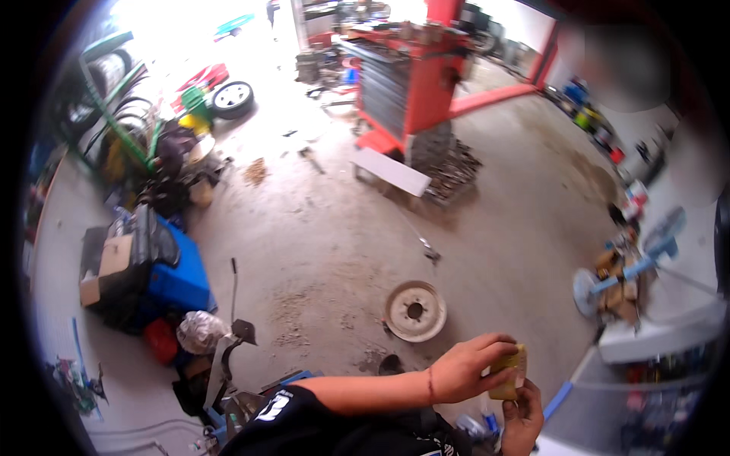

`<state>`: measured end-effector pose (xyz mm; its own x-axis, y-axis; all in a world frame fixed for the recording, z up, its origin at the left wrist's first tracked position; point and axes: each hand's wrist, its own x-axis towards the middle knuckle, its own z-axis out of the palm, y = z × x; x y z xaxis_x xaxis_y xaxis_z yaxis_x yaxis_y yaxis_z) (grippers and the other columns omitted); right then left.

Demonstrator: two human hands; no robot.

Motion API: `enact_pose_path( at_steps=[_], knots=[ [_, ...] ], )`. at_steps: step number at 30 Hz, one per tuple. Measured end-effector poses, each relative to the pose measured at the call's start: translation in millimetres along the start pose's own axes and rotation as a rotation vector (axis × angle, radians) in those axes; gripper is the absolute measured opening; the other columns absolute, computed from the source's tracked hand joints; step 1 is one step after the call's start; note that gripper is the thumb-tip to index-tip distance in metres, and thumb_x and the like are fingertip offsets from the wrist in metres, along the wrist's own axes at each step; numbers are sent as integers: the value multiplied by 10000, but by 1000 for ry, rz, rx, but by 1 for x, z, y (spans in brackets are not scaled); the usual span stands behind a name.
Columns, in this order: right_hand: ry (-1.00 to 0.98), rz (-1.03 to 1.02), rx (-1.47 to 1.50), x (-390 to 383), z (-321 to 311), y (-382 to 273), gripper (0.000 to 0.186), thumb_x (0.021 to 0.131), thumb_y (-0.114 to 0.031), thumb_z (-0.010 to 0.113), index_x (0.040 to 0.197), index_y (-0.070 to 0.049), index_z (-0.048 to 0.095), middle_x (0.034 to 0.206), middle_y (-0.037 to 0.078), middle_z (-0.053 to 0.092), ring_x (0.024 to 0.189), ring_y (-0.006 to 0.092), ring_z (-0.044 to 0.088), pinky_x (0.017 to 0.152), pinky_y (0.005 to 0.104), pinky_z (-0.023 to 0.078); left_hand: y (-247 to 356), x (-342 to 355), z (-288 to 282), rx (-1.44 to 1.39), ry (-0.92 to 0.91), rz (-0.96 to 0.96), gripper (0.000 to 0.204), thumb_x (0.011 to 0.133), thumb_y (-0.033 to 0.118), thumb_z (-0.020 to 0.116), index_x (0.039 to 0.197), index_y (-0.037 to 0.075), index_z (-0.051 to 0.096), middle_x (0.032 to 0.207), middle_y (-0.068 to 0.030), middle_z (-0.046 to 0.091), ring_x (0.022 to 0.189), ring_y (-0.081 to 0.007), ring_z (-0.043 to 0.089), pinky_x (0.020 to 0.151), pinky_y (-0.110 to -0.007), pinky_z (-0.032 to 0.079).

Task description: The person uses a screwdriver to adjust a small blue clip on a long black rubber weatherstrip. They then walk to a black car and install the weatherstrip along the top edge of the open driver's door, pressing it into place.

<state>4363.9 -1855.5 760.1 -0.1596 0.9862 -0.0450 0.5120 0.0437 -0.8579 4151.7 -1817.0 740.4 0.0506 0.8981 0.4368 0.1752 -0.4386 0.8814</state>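
My left arm reaches across from the lower middle to the right, and my left hand is closed with its fingers over a small yellow block-like thing. Just below it, my right hand grips the lower end of the same thing between thumb and fingers. One side of it looks paler; its exact kind cannot be made out. On the floor to the left of my hands lies a dusty beige wheel rim with a dark centre hole. A small dark cup-like thing sits by my left forearm.
A red tool cabinet stands at the back, with a white board before it. At the left are a blue box, a wheel and a green rack. A light-blue fan stands at the right.
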Motion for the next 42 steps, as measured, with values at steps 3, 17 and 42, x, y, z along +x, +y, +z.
enact_pose_path(
  at_steps=[3,17,42],
  knots=[
    [-245,-131,-123,70,67,-9,404,952,-185,676,1283,16,560,1195,134,628,1093,237,608,1004,341,465,-38,-10,-79,259,172,-69,339,845,143,735,1145,34,622,1142,-147,642,950,-323,668,790,-381,563],
    [-1061,-556,-16,371,459,-126,317,857,-253,764,1125,-98,698,1256,188,608,1203,363,566,1003,416,466,-194,-20,-412,555,660,-961,186,819,169,719,936,46,643,973,-133,648,830,-311,666,719,-394,554],
    [-1202,433,-29,1016,1354,-345,376,959,-138,625,1292,28,571,1111,132,669,915,188,679,752,309,549,-646,192,-1266,657,512,-1344,194,940,82,572,1113,-1,543,1412,-220,508,1009,-423,626,867,-466,534]
  ],
)
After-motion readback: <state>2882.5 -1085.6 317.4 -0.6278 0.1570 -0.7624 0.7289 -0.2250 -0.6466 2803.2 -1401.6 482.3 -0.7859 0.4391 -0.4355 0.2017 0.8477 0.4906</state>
